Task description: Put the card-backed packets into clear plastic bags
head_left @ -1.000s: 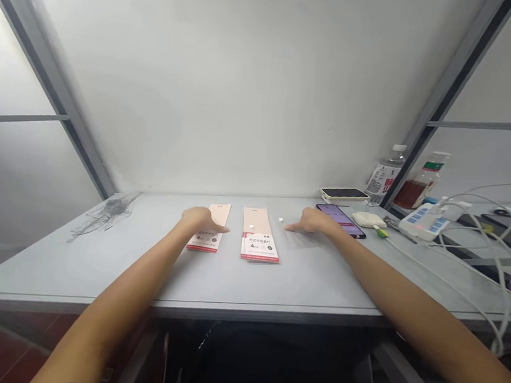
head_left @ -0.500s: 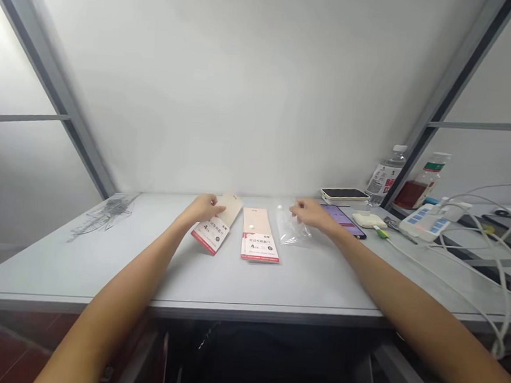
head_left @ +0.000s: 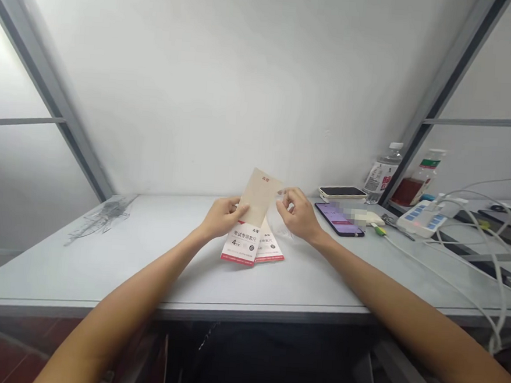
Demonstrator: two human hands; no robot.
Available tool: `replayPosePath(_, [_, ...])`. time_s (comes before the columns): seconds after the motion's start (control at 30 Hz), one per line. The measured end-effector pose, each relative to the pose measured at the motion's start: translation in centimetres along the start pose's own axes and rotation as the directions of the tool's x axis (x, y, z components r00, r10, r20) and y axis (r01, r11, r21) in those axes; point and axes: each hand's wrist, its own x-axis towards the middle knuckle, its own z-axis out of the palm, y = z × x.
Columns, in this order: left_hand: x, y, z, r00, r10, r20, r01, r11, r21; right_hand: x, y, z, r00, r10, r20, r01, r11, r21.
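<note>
My left hand grips the side of a beige paper packet with a white and red label, which reads as an exam ruler set. The packet stands tilted up above the table. Its lower end overlaps a second, matching packet lying flat on the table. My right hand pinches a clear plastic bag close to the held packet's right side. The bag's thin film is hard to make out against the table.
A phone with a lit screen lies just right of my right hand. Behind it are a dark-topped flat device, a water bottle, a bottle of red liquid and a power strip with white cables. Crumpled clear plastic lies at the table's left.
My left hand has lifted the left packet and carried it right, over the other packet. My right hand has raised the clear bag off the table and moved left with it.
</note>
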Motion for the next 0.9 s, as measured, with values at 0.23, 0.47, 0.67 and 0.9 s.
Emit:
replayPosePath(0.23, [0.2, -0.4, 0.1, 0.984, -0.146, -0.098, 0.143, 0.989, -0.034, -0.2, -0.8, -0.4, 0.999, -0.042, 0.004, 0.042, 0.995, 0.089])
replayPosePath(0.47, [0.9, -1.4, 0.0, 0.98, -0.013, -0.197, 0.008, 1.0, -0.024, -0.3, -1.4, -0.4, 0.994, -0.083, 0.07, 0.059, 0.954, 0.295])
replayPosePath(0.67, [0.3, -0.4, -0.2, 0.958, 0.044, -0.282, -0.085, 0.987, -0.136, -0.4, -1.7, -0.6, 0.998, 0.066, -0.003, -0.062, 0.956, 0.287])
replayPosePath(0.9, [-0.1, 0.0, 0.4, 0.99, -0.003, -0.143, -0.004, 0.999, -0.05, -0.4, -2.2, -0.5, 1.0, 0.012, -0.004, -0.011, 0.987, 0.161])
